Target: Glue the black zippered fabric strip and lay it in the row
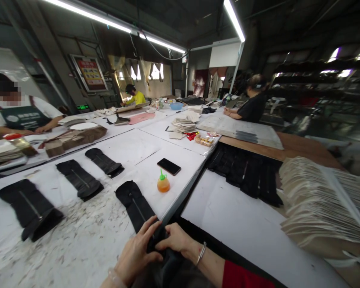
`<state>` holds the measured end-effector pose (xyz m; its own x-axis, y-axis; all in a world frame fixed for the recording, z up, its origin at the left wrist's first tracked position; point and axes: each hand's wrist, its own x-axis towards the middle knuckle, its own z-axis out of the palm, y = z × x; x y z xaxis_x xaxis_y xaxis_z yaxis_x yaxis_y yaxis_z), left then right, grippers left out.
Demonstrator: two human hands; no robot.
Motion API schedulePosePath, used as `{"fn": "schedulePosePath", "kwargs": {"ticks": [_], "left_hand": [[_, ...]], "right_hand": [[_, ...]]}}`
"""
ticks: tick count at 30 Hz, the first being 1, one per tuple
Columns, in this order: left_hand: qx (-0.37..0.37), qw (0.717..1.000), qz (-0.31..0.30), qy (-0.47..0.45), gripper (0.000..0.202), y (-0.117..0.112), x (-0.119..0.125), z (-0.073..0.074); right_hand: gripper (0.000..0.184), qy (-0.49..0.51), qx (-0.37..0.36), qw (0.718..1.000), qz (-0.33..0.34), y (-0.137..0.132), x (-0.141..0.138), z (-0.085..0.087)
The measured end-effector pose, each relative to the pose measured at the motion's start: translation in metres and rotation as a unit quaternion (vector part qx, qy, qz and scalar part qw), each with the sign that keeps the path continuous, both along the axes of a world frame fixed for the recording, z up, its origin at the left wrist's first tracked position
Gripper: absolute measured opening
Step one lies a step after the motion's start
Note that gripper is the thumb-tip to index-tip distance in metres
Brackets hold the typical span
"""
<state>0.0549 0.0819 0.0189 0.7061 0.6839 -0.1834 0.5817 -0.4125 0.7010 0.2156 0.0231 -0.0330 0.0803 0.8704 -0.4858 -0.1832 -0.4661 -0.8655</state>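
At the white table's (147,160) right-hand edge, toward its near end, lies a black zippered piece (139,208), with the worker's two hands at its near end. Its long axis runs aslant: the free end points away and leftward, into the tabletop, while the other runs under the hands, where I can't tell it from the dark material (169,262) below. The left hand (141,248) reaches forward, knuckles up, fingers stretched and slightly apart, thumb held out toward the other hand. The right hand (177,240) comes in from the right, forearm slanting, fingers curled, thumb and forefinger against the dark material; whether they pinch it I can't tell. A bracelet (201,253) rings that wrist, above a red sleeve (243,276).

Beyond the piece, near the right-hand edge, are a bottle of orange liquid (163,185) and a phone (169,166). Three more black pieces (78,178) lie toward the left edge. Past the right-hand edge, beige sheets (324,200) are stacked. Co-workers are at the far sides, one in yellow (139,97), another in black (253,107).
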Motion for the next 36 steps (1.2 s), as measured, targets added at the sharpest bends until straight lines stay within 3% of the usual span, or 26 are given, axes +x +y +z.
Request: {"fn": "schedulePosePath", "kwargs": {"ticks": [2,6,12,17,20,21,23,25,27,31,36], "left_hand": [[-0.011,0.997,-0.077,0.017,0.082,0.019,0.007,-0.002],[-0.007,0.973,-0.219,0.074,0.074,0.048,0.02,-0.011],[0.069,0.94,-0.279,0.182,0.056,0.062,0.037,-0.016],[0.056,0.946,-0.27,0.169,0.042,0.065,0.043,-0.016],[-0.006,0.959,-0.257,0.118,0.033,0.068,0.041,-0.01],[-0.025,0.963,-0.248,0.107,0.032,0.069,0.04,-0.009],[-0.061,0.968,-0.227,0.085,0.03,0.072,0.037,-0.009],[-0.11,0.969,-0.209,0.068,0.026,0.074,0.033,-0.013],[-0.163,0.965,-0.197,0.061,0.021,0.075,0.03,-0.017],[-0.247,0.951,-0.181,0.042,0.023,0.079,0.028,-0.018],[-0.335,0.927,-0.171,0.002,0.029,0.093,0.026,0.005]], "right_hand": [[0.021,-0.012,-0.01,1.0,-0.012,-0.001,-0.003,-0.001],[0.024,-0.029,-0.041,0.998,-0.041,-0.005,-0.011,-0.004],[0.025,-0.048,-0.049,0.995,-0.068,-0.007,-0.022,-0.013],[0.027,-0.08,-0.018,0.996,-0.022,-0.014,-0.014,-0.015],[0.018,-0.109,0.019,0.994,0.022,-0.01,0.011,-0.009],[0.013,-0.131,0.039,0.991,0.009,-0.004,0.023,-0.006],[0.015,-0.192,0.093,0.975,-0.059,0.015,0.051,0.0],[0.031,-0.248,0.145,0.95,-0.123,0.041,0.077,0.005],[0.051,-0.279,0.185,0.931,-0.146,0.07,0.094,0.008],[0.067,-0.286,0.237,0.922,-0.109,0.121,0.098,0.007],[0.053,-0.269,0.254,0.927,-0.069,0.154,0.08,0.001]]}}
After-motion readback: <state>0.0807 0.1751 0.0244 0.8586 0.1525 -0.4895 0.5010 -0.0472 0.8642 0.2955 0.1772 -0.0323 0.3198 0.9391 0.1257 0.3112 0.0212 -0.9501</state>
